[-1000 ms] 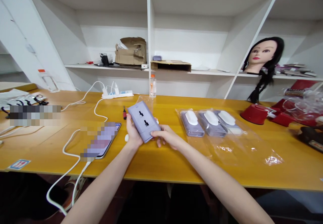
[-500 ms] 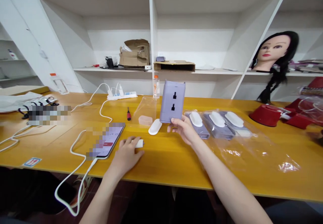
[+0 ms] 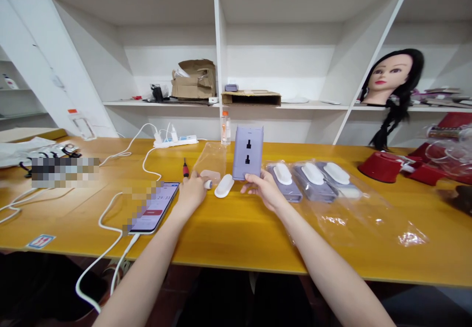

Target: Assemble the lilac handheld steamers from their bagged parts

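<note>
My right hand (image 3: 261, 189) grips the bottom edge of a lavender socket adapter (image 3: 248, 152), which stands upright with its face toward me. My left hand (image 3: 191, 193) pinches a small white plug-like piece (image 3: 208, 184) at its fingertips. Between my hands lies a white oval cover (image 3: 224, 186) on the yellow wooden table (image 3: 236, 238). Just behind it is a clear plastic bag (image 3: 212, 157) with a small translucent box (image 3: 210, 175) in it. To the right, several lavender adapters (image 3: 283, 182) lie in clear plastic bags, each with a white oval cover.
A phone (image 3: 155, 208) lies left of my left hand, its cable trailing over the table's front edge. A small screwdriver (image 3: 185, 168) and a power strip (image 3: 175, 141) lie behind it. Red items (image 3: 381, 166) stand at the right, with white shelves behind the table.
My left hand has moved forward across the table, carrying the small white piece. My right hand has lowered the adapter toward the table.
</note>
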`<move>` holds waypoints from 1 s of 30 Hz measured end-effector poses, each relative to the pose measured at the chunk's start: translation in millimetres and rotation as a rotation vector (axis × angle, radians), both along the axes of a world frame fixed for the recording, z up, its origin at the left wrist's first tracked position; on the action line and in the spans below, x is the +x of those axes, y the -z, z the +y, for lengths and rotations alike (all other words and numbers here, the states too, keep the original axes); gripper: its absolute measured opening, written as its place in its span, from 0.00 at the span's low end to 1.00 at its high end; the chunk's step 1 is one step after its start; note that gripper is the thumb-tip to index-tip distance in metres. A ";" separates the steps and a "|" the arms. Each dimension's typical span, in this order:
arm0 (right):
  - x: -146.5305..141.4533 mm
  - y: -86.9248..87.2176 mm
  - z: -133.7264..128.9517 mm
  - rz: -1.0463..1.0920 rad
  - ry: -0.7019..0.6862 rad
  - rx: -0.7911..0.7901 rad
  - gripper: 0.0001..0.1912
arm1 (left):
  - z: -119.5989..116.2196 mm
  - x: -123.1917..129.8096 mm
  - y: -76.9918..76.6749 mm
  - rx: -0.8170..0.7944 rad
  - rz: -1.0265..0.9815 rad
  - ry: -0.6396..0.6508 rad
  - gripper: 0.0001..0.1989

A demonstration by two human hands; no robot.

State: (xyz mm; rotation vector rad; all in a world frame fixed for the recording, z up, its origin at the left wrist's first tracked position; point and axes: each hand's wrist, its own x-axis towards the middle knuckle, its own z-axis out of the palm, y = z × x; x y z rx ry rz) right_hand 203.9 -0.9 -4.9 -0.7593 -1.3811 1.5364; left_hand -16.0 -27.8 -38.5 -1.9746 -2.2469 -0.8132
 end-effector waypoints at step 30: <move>1.9 0.7 -8.1 -0.153 -0.112 -0.028 0.14 | -6.7 67.4 -24.6 0.095 -1.253 0.537 0.23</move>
